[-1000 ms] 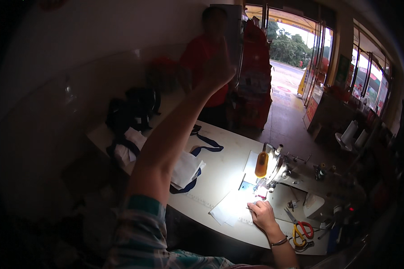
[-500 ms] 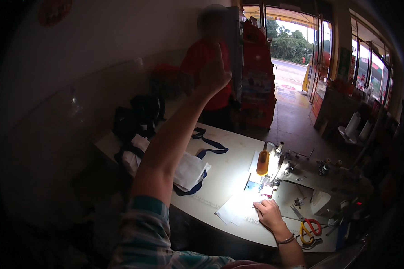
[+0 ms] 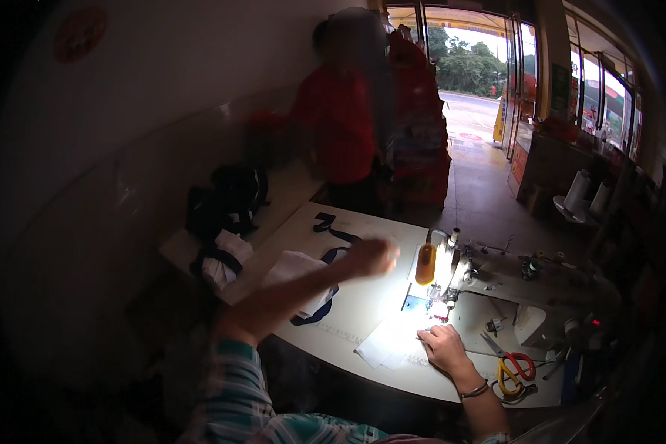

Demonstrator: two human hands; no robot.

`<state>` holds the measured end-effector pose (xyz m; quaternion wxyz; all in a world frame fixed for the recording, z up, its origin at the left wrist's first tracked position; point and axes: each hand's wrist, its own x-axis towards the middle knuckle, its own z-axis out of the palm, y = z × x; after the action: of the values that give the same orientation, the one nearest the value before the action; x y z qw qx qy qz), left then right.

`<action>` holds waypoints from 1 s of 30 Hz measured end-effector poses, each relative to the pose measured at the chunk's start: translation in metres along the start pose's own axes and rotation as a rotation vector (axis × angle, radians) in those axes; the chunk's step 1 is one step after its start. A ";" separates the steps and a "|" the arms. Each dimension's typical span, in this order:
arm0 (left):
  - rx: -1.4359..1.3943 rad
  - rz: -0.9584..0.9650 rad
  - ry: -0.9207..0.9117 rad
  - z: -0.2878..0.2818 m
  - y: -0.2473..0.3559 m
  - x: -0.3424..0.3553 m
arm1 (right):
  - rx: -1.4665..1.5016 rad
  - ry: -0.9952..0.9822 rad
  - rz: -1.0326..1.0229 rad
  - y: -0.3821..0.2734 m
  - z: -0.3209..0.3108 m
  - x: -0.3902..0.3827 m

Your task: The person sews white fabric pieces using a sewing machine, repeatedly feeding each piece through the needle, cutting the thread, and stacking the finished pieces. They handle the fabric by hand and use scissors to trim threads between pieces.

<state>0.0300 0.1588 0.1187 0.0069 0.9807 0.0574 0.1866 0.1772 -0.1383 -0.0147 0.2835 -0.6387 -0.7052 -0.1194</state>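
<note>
My left hand [image 3: 374, 257], smeared by motion, hangs over the table [image 3: 370, 281] just left of the lamp-lit sewing machine [image 3: 488, 281], its fingers unclear. My right hand [image 3: 442, 348] has curled fingers at the edge of a white piece of fabric [image 3: 381, 346] below the needle area; what they pinch is hidden. Red-and-yellow-handled scissors [image 3: 509, 370] lie right of that hand. Left of my left hand, white fabric [image 3: 292, 270] lies with a navy strap [image 3: 317, 311] around it.
A person in red [image 3: 337, 133] stands beyond the table. Dark bundles [image 3: 226, 200] and more white fabric [image 3: 222, 270] lie at the left. Thread cones [image 3: 577, 192] stand at the right; behind are a red rack [image 3: 418, 148] and an open doorway [image 3: 470, 89].
My left hand has dropped from raised in front of the person in red to low over the table beside the machine. My right hand stays at the fabric.
</note>
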 end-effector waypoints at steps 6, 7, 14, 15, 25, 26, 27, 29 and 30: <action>-0.288 -0.031 -0.215 0.059 0.106 -0.072 | -0.053 -0.035 0.032 0.002 -0.007 -0.004; -0.293 -0.027 -0.230 0.062 0.115 -0.078 | -0.054 -0.029 0.030 0.000 -0.007 -0.005; -0.406 -0.056 -0.025 0.093 0.130 -0.116 | -0.093 -0.064 0.052 0.005 0.008 -0.014; -0.425 -0.091 -0.058 0.090 0.131 -0.117 | -0.072 -0.065 0.069 0.000 0.007 -0.016; -0.210 -0.231 0.523 -0.022 0.037 -0.021 | -0.091 0.066 0.081 -0.007 -0.017 -0.016; -0.112 -0.206 0.692 -0.034 0.025 -0.002 | -0.099 0.049 0.116 -0.006 -0.020 -0.022; 0.020 -0.197 0.839 -0.056 0.007 0.010 | -0.086 0.044 0.095 -0.006 -0.018 -0.017; 0.106 -0.166 1.057 -0.108 -0.014 0.015 | -0.049 0.057 0.057 -0.013 -0.013 0.000; 0.201 -0.155 1.160 -0.105 -0.038 0.035 | -0.074 0.036 0.083 -0.010 -0.014 -0.004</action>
<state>0.0199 0.1998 0.2274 -0.1050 0.7073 0.1408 0.6847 0.1714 -0.1508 -0.0033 0.2772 -0.6750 -0.6682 -0.1450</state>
